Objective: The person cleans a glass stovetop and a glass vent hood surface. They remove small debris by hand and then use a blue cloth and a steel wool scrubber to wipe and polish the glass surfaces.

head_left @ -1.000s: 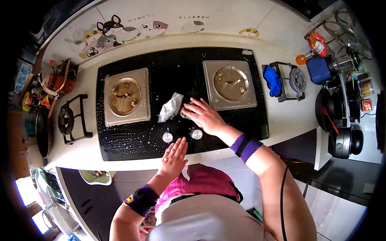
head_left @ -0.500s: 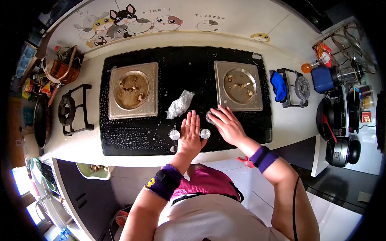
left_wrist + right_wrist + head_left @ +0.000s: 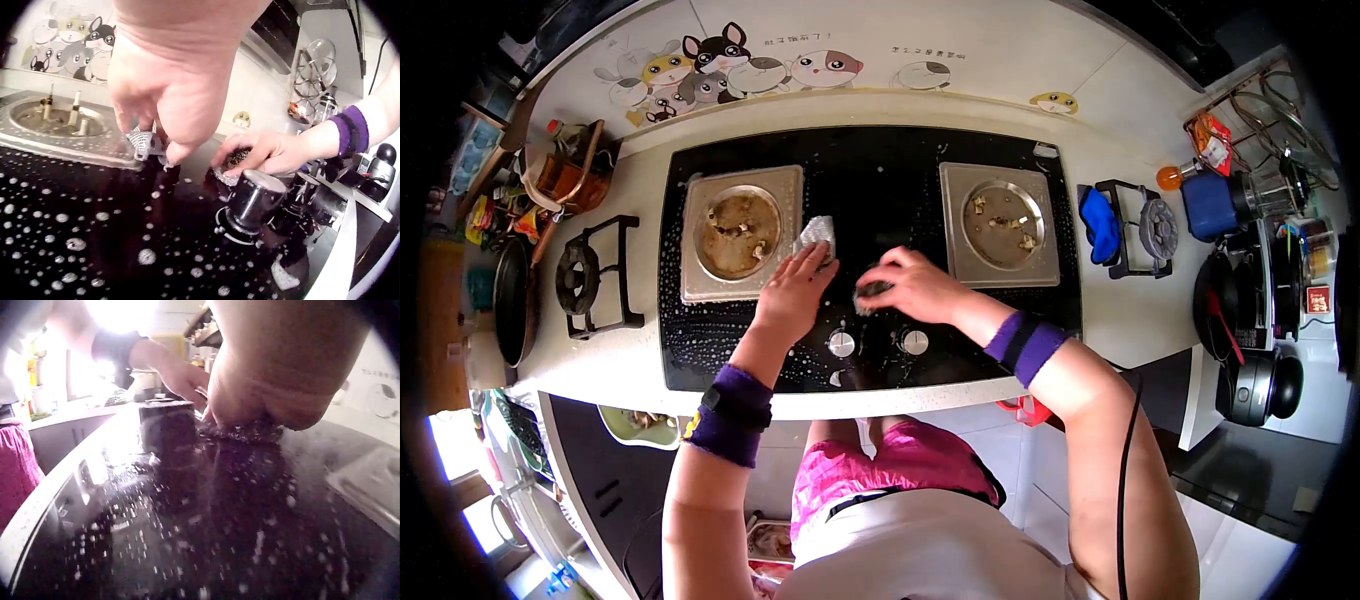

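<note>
Just right of the left burner plate (image 3: 697,275), my left hand (image 3: 792,295) grips a crumpled silvery cloth (image 3: 816,232). In the left wrist view, its thumb and fingers pinch the cloth (image 3: 145,142) low over the glass. My right hand (image 3: 915,286) holds a steel wool scourer (image 3: 870,295) against the black glass hob (image 3: 870,170), behind the two control knobs. Fingers curl round the scourer (image 3: 237,159) in the left wrist view. White suds and droplets dot the hob, thickest at the front left.
Food scraps lie in both burner wells, including the right burner plate (image 3: 955,262). Pan supports stand on the counter at left (image 3: 612,280) and right (image 3: 1115,255), the right one beside a blue cloth (image 3: 1098,224). Two knobs (image 3: 841,343) rise near the front edge.
My left hand has gone from the knobs up to the silvery cloth, taken hold of it and shifted it left. My right hand has moved left with the scourer.
</note>
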Demonstrator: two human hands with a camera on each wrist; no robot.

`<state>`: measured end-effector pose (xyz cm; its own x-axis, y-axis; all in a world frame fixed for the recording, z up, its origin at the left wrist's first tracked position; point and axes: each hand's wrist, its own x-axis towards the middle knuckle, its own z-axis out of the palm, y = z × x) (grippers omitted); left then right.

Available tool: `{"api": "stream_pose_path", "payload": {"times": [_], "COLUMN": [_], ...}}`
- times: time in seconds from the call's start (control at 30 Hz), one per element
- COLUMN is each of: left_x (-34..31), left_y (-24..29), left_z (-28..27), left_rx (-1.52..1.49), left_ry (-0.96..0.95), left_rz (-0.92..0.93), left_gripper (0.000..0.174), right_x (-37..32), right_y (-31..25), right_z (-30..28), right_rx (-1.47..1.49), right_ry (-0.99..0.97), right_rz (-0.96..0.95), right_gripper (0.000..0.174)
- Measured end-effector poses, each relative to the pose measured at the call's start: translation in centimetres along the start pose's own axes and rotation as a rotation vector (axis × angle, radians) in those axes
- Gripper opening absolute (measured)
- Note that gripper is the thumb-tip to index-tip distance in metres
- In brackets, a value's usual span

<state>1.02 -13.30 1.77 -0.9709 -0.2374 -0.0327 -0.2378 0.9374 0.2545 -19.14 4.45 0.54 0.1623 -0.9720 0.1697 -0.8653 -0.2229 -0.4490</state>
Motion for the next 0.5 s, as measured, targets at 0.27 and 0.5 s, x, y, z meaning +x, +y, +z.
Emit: {"api": "stream_pose_path", "payload": {"times": [0.27,0.5], "left_x": [-3.6,-4.4], "left_y": [0.1,-0.2], "left_z": [-0.1,1.3], "left_rx": [-0.171,-0.090], "left_ry": [0.085,0.112], "left_rz": [-0.089,-0.078], "left_gripper": [0.049,0.056], "right_x": [5.0,1.9], "right_y": [4.0,0.1], "right_z": [-1.4,0.5], "right_rx": [0.193,0.368], "right_ry": [-0.018,-0.183], "right_rz": [0.028,-0.119], "right_gripper": [0.025,0.021]}}
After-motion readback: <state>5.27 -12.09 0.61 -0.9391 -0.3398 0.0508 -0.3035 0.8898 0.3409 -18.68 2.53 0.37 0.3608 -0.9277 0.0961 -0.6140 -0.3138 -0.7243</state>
